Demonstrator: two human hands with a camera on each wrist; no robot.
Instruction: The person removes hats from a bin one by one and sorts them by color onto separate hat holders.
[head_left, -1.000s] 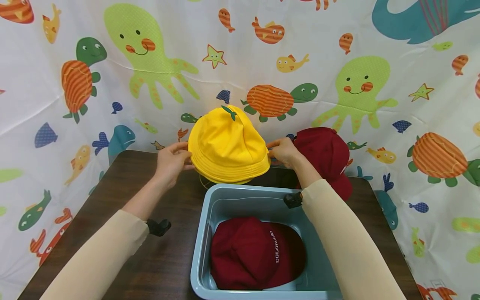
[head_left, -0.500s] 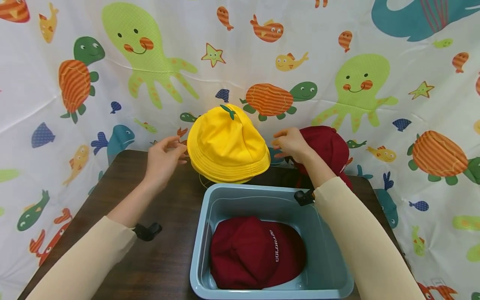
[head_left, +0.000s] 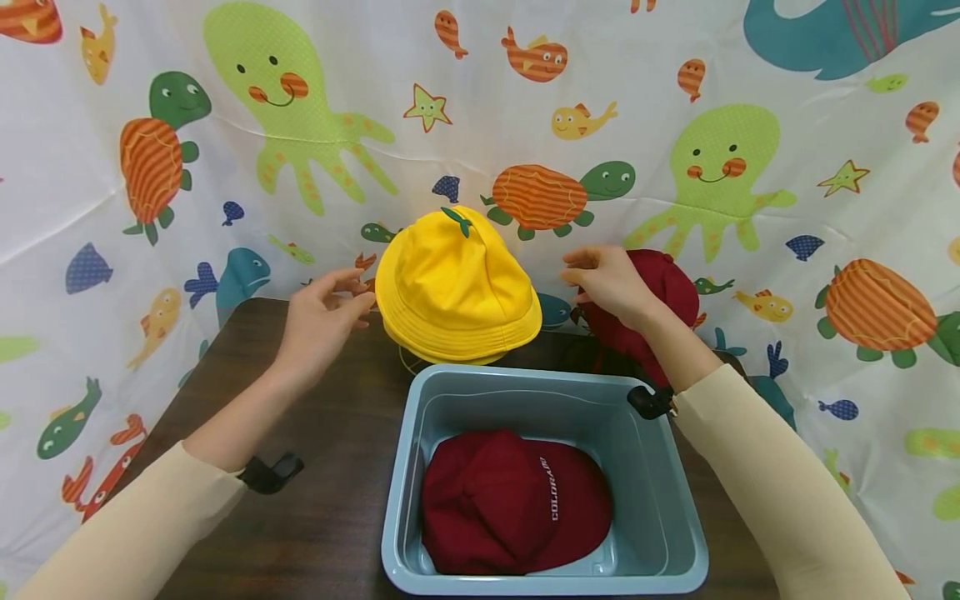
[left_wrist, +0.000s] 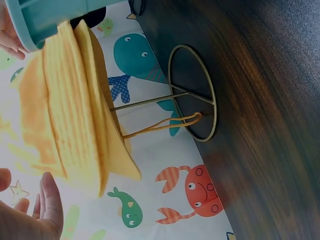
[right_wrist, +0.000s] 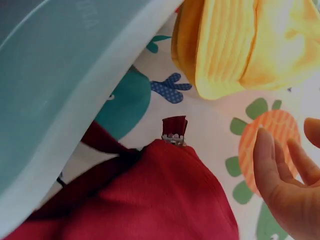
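Note:
A yellow bucket hat [head_left: 457,287] with a green leaf tip sits on a wire stand [left_wrist: 215,102], behind the blue bin. My left hand [head_left: 318,321] is just left of its brim, apart from it, fingers loosely bent around nothing. To the right of the hat, my right hand [head_left: 607,283] hangs in front of a dark red cap [head_left: 675,287] and covers part of it; its fingers hold nothing. In the right wrist view that cap's strap buckle [right_wrist: 173,139] shows. Whatever supports the cap is mostly hidden.
The blue plastic bin [head_left: 555,585] stands at the front of the dark wooden table [head_left: 315,500]. Inside lies another dark red cap [head_left: 480,500], lettered "COLORADO". A white curtain [head_left: 480,50] printed with sea animals hangs behind and beside the table.
Both hands have let go of the yellow hat's brim and moved apart, the left hand leftward and the right hand rightward to the red cap. The hat stays on its stand.

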